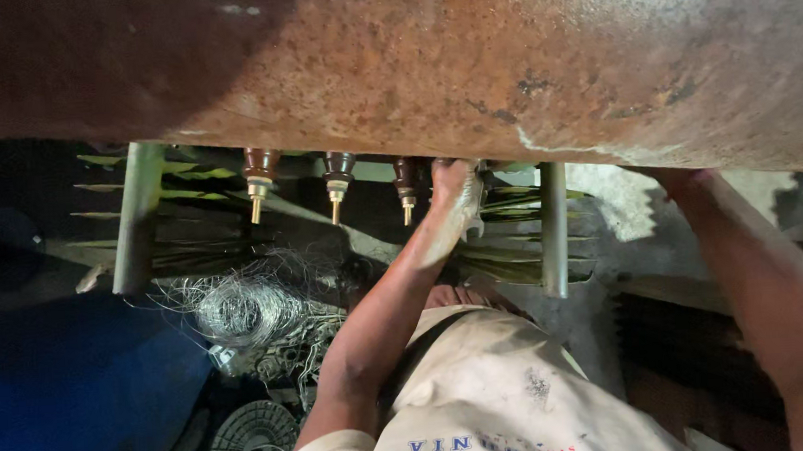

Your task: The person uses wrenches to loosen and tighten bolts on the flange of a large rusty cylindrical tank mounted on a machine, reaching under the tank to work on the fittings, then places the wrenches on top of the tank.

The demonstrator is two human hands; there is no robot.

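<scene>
Gripped in the left hand is a steel spanner, fingers closed round its shank, the tool pressed up against the underside edge of the large rusty metal body that fills the top of the view. Reading from the left: a blue drum-like shape lies low in shadow, and a grey upright bar stands before rows of dark cooling fins. Below these sits a tangled coil of thin wire, with a round ribbed disc beneath it. Three brown insulators with brass studs hang in a row under the rusty body, the third just beside the left hand and spanner. A second grey upright bar stands to the right of that hand. Further right, the right forearm rises to the rusty body; the right hand is hidden behind its lower edge, so its grip cannot be told. A pale shirt occupies the lower centre
</scene>
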